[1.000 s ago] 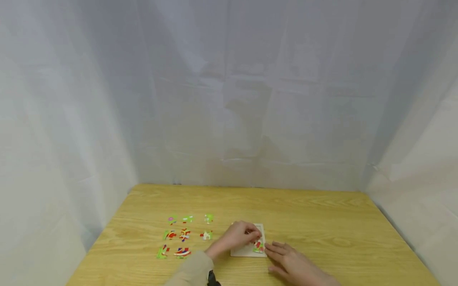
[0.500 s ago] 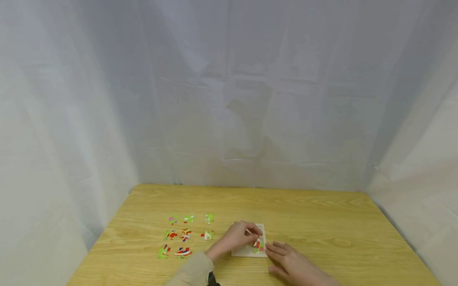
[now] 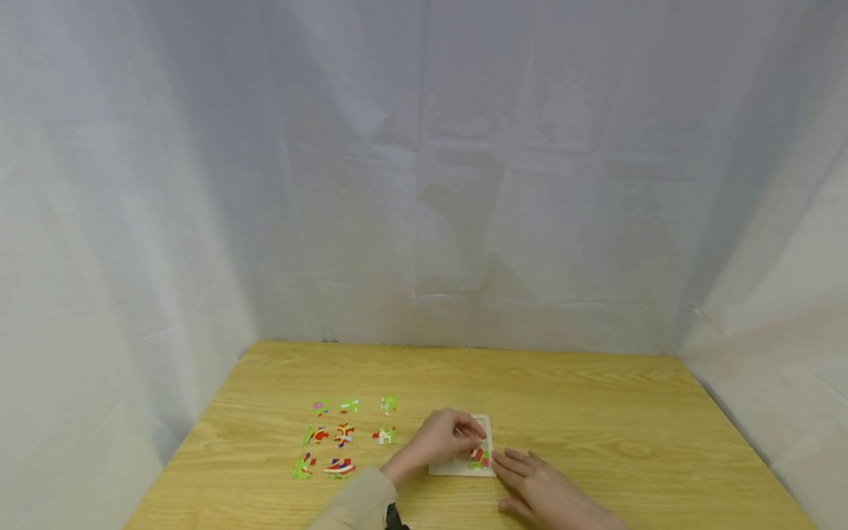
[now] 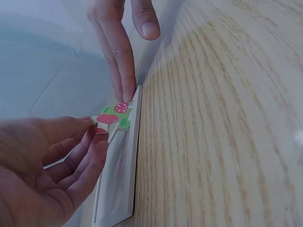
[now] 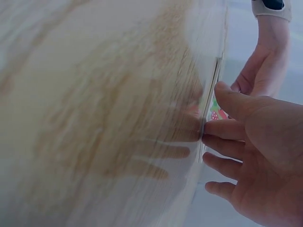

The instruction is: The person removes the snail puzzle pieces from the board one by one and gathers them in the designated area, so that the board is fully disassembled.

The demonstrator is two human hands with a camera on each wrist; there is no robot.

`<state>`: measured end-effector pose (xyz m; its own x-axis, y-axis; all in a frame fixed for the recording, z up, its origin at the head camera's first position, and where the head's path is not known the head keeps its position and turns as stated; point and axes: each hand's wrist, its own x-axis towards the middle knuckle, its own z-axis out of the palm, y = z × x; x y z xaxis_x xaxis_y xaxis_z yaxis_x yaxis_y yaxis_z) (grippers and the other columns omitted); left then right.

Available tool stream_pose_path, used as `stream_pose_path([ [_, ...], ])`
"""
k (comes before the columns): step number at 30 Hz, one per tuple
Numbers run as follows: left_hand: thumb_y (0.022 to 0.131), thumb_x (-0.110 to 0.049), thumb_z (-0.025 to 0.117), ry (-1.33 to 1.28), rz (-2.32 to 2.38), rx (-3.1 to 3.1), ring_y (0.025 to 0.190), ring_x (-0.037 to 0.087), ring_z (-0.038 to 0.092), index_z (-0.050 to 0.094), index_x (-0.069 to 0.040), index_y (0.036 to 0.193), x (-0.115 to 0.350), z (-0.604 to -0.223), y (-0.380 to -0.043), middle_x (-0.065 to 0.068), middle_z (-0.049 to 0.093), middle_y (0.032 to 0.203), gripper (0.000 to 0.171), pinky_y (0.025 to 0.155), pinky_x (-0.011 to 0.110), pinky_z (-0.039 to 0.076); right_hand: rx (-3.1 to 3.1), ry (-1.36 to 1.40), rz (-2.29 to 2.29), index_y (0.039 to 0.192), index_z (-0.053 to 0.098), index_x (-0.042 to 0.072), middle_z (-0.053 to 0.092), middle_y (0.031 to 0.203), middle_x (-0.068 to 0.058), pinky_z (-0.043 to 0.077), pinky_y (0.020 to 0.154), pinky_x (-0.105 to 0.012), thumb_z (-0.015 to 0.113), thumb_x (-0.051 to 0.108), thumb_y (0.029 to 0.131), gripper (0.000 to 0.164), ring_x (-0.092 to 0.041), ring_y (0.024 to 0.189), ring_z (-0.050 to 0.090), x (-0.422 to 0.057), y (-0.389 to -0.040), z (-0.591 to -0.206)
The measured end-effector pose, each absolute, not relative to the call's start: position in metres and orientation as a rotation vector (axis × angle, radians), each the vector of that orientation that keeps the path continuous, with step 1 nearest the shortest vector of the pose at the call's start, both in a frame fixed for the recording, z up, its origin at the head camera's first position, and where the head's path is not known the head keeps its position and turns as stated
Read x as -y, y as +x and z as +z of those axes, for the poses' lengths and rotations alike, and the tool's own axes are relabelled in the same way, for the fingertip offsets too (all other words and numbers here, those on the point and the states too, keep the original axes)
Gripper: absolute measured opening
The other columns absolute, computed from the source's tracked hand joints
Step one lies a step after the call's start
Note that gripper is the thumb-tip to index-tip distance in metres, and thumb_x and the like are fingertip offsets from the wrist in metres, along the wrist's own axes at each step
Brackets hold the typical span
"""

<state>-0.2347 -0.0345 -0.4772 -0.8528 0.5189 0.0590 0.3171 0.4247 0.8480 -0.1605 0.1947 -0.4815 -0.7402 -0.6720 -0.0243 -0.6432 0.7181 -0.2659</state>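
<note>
My left hand is over the shallow puzzle tray, its thumb and a finger pinching a red-and-white jigsaw piece by the edge. That piece sits against a green corner piece with a white-dotted red shape, lying in the tray's near right corner. From the head view the fingers cover part of the tray and the pinched piece. My right hand lies beside the tray with straight fingers, the fingertips right at its right edge; the right wrist view shows that hand along the rim.
Several loose jigsaw pieces lie in rough rows left of the tray, among them a green one with a pink flower and a red, white and blue one. White curtains enclose the wooden table at the back and sides.
The left fingers have shifted slightly on the pinched jigsaw piece, staying over the tray's right part. The right hand stays in place at the tray's edge.
</note>
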Motion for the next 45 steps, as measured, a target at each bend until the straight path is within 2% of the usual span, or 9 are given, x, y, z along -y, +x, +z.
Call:
stream_pose_path([
  [7,0.091,-0.01,0.076,0.704,1.389,-2.483,0.062,0.002,0.057,0.078,-0.005,0.09,0.034,-0.477,-0.234,0.0,0.072,0.076,0.005,0.054,0.015,0.045,-2.797,-1.066,-0.356,0.147,0.051,0.002,0.049,0.153,-0.013,0.04,0.109,-0.062,0.047,0.05,0.105,0.064,-0.032,0.141,0.045,-0.194,-0.161,-0.481],
  [14,0.091,-0.008,0.076,0.658,1.429,-2.449,0.062,0.007,0.061,0.078,-0.005,0.088,0.034,-0.479,-0.233,0.003,0.072,0.074,0.005,0.052,0.017,0.05,-2.801,-1.061,-0.37,0.147,0.051,0.001,0.049,0.152,-0.014,0.039,0.109,-0.062,0.049,0.048,0.105,0.063,-0.032,0.141,0.046,-0.193,-0.161,-0.481],
  [21,0.09,-0.011,0.077,0.683,1.435,-2.489,0.06,0.004,0.058,0.078,-0.006,0.089,0.037,-0.48,-0.234,-0.002,0.072,0.074,0.005,0.051,0.015,0.046,-2.794,-1.054,-0.367,0.147,0.051,0.002,0.05,0.152,-0.013,0.039,0.109,-0.062,0.048,0.049,0.105,0.063,-0.032,0.141,0.046,-0.193,-0.161,-0.482],
  [28,0.091,-0.012,0.076,0.679,1.44,-2.454,0.066,0.003,0.06,0.078,-0.008,0.091,0.044,-0.475,-0.237,-0.003,0.073,0.078,0.005,0.059,0.017,0.051,-2.779,-1.026,-0.387,0.147,0.051,0.002,0.05,0.152,-0.014,0.038,0.11,-0.062,0.048,0.049,0.105,0.063,-0.034,0.14,0.045,-0.192,-0.161,-0.481],
  [33,0.093,-0.011,0.074,0.628,1.481,-2.394,0.069,0.008,0.064,0.078,-0.006,0.092,0.05,-0.47,-0.238,0.001,0.073,0.079,0.006,0.063,0.027,0.06,-2.778,-1.015,-0.389,0.147,0.051,0.002,0.05,0.152,-0.014,0.038,0.11,-0.063,0.05,0.049,0.104,0.063,-0.035,0.14,0.046,-0.191,-0.162,-0.48],
  [37,0.093,-0.01,0.074,0.622,1.497,-2.382,0.071,0.012,0.066,0.077,-0.004,0.093,0.056,-0.468,-0.239,0.004,0.073,0.079,0.007,0.066,0.033,0.062,-2.79,-1.023,-0.375,0.146,0.052,0.001,0.051,0.151,-0.014,0.038,0.11,-0.062,0.05,0.049,0.104,0.063,-0.034,0.14,0.046,-0.19,-0.162,-0.48],
  [45,0.093,-0.01,0.074,0.601,1.494,-2.399,0.07,0.009,0.063,0.077,-0.003,0.094,0.074,-0.466,-0.239,0.004,0.073,0.08,0.008,0.065,0.029,0.06,-2.802,-1.038,-0.345,0.145,0.053,0.001,0.051,0.151,-0.014,0.039,0.11,-0.062,0.052,0.046,0.104,0.061,-0.034,0.14,0.047,-0.19,-0.165,-0.481],
])
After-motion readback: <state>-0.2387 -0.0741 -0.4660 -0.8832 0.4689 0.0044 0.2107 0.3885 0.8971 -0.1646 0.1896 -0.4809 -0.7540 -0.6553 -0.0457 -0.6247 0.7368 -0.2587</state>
